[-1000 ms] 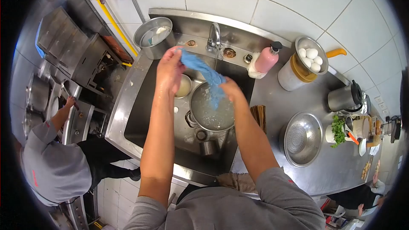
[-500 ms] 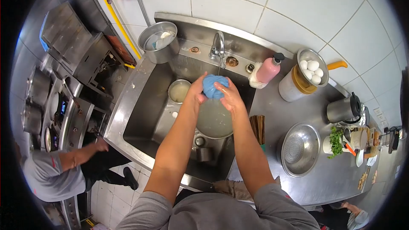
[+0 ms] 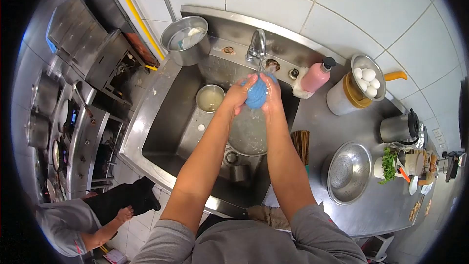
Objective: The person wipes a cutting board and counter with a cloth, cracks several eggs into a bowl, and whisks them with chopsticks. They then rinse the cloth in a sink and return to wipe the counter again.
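A wet blue cloth point(image 3: 256, 94), bunched into a ball, is held between both hands under the stream from the faucet point(image 3: 257, 44). My left hand point(image 3: 237, 96) wraps its left side, and my right hand point(image 3: 272, 93) presses its right side. Below the hands, a large round pan of cloudy water point(image 3: 246, 134) sits in the steel sink point(image 3: 168, 127). To its left is a small round pot of cloudy liquid point(image 3: 210, 99). A small metal cup point(image 3: 239, 173) lies near the sink's front.
A tall pot point(image 3: 189, 55) stands at the sink's back left corner. Rightward are a pink soap bottle point(image 3: 315, 78), a bowl of eggs point(image 3: 367, 79) on a container, a colander point(image 3: 348, 172) and a metal jug point(image 3: 394, 128). A co-worker point(image 3: 73, 222) stands at lower left.
Both hands have closed further around the cloth, right fingers now pressed to its side, directly under the water. The co-worker at left has turned and shifted downward. Another person at lower right is out of view.
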A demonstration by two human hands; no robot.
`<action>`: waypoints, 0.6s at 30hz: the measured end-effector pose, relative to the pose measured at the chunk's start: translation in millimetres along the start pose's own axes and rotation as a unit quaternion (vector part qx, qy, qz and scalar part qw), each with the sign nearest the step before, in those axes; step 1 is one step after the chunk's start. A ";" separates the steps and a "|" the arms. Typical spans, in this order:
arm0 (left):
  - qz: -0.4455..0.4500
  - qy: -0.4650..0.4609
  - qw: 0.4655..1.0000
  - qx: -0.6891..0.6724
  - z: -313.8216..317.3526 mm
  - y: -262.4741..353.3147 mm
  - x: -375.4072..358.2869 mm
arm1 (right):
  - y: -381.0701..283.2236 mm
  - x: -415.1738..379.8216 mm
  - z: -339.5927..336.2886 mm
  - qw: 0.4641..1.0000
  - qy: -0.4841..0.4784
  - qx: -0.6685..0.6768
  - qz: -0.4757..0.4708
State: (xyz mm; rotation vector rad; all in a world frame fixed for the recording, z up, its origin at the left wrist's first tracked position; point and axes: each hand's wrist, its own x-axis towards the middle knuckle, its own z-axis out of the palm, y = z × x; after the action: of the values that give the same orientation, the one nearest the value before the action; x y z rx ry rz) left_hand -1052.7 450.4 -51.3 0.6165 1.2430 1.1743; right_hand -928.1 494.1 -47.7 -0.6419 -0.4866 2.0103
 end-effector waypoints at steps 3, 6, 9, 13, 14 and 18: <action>-0.039 -0.095 0.979 -0.176 6.2 20.2 -19.8 | -12.9 7.1 14.3 0.990 0.012 -0.111 -0.084; -0.071 -0.205 0.954 -0.207 9.6 29.6 -36.8 | -33.4 -2.6 43.5 0.978 -0.089 -0.180 -0.060; -0.073 -0.200 0.976 -0.050 6.6 30.0 -32.5 | -48.0 -5.2 59.2 0.960 -0.142 -0.241 0.008; -0.069 -0.061 0.995 0.042 18.1 37.0 -32.3 | -49.3 1.0 60.8 0.933 -0.127 -0.335 0.045; -0.067 -0.050 0.987 0.134 16.4 37.3 -22.7 | -45.7 6.9 56.7 0.940 -0.120 -0.319 0.025; 0.039 0.002 0.957 0.286 19.8 13.3 -20.4 | -26.2 14.5 41.6 0.961 -0.083 -0.262 -0.024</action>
State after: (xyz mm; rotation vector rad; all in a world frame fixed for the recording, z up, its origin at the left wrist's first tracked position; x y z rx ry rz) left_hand -1036.6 440.6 -26.2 1.0978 1.5857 0.8683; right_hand -942.3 516.0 -3.7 -0.7694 -1.1489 1.9012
